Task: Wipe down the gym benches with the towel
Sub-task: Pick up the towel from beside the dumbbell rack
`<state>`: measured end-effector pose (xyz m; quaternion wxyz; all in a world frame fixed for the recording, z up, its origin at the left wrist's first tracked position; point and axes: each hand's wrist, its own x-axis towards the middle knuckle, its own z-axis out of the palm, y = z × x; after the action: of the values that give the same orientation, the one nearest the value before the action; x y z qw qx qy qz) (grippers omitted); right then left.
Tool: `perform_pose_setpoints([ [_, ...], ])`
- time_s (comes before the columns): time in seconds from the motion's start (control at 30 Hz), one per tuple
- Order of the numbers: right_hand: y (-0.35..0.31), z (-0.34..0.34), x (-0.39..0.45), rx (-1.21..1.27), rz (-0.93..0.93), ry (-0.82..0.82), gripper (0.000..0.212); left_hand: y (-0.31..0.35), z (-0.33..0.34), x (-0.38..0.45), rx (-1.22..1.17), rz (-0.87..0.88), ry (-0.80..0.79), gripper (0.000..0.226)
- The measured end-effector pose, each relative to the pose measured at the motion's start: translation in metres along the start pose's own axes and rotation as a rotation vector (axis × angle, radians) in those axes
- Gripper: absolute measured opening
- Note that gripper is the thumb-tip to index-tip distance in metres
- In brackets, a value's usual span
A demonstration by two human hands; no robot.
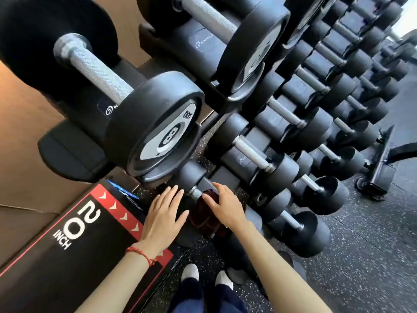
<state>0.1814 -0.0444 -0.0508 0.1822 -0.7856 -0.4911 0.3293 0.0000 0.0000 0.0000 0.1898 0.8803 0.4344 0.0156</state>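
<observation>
Beneath our right hand (pixel 222 205), the dark towel (pixel 206 219) lies draped over a low dumbbell (pixel 196 177); fingers rest spread on it, not closed. Our left hand (pixel 163 214) hovers open beside it. Beyond, the rack (pixel 293 98) crowds close: knuckles may strike handles, or the towel may snag.

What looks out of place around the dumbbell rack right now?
The dark red towel is draped over a dumbbell on the lowest rack tier instead of lying on a bench. Both hands are open: the right hand rests on it, the left hand beside it. Nothing looks spilled or damaged.
</observation>
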Motion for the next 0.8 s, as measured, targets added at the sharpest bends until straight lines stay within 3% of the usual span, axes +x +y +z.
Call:
perform_pose_setpoints([
  [0.2,0.003,0.016,0.008,-0.001,0.077,-0.014,0.063,-0.011,-0.003,0.010,-0.017,0.002,0.021,0.053],
  [0.47,0.006,0.027,-0.002,-0.029,0.081,0.029,0.058,-0.025,-0.001,0.003,0.029,-0.006,-0.005,0.075],
  [0.6,0.004,0.030,-0.005,-0.013,0.095,0.074,0.052,-0.023,0.002,0.003,0.109,0.043,0.020,0.060],
  [0.8,0.005,0.033,-0.009,0.061,0.042,0.138,0.048,-0.010,0.012,0.014,0.159,0.124,0.051,0.058],
])
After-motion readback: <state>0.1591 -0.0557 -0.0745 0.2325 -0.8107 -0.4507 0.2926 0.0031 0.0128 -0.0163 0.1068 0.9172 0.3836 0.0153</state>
